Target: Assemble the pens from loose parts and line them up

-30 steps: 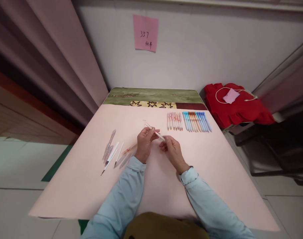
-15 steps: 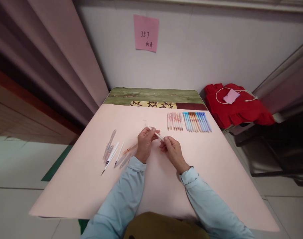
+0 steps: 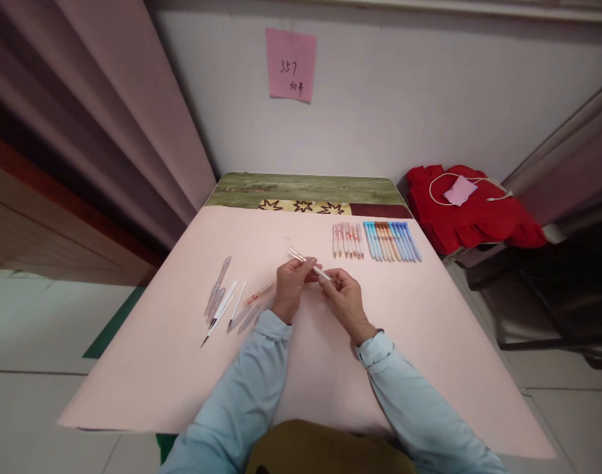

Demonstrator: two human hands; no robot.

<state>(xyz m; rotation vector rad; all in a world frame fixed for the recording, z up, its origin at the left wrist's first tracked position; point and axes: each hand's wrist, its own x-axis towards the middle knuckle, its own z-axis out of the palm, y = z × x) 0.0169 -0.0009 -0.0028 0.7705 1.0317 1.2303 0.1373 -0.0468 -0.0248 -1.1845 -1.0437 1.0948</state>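
Note:
My left hand (image 3: 291, 284) pinches a clear pen barrel (image 3: 296, 254), whose far end sticks out up and to the left past the fingers. From these fingers a slim white pen refill (image 3: 321, 272) runs down to my right hand (image 3: 347, 299), which grips its near end. My fingers hide where the barrel and the refill meet. Left of my left hand lie white refills (image 3: 224, 304) with dark tips. Clear pen barrels (image 3: 218, 284) lie beside them, and a pen part with orange marks (image 3: 258, 294) is close to my left wrist.
A row of pink-patterned pens (image 3: 348, 240) lies at the back right, beside a row of blue and brown pens (image 3: 392, 241). A pale pink sheet (image 3: 182, 382) covers most of the table. Red cloth (image 3: 444, 227) with a white cable sits beyond the right edge.
The held piece now shows a clear barrel end beyond my left fingers, where it looked whiter before. Both hands have shifted slightly right; the things on the table stay put.

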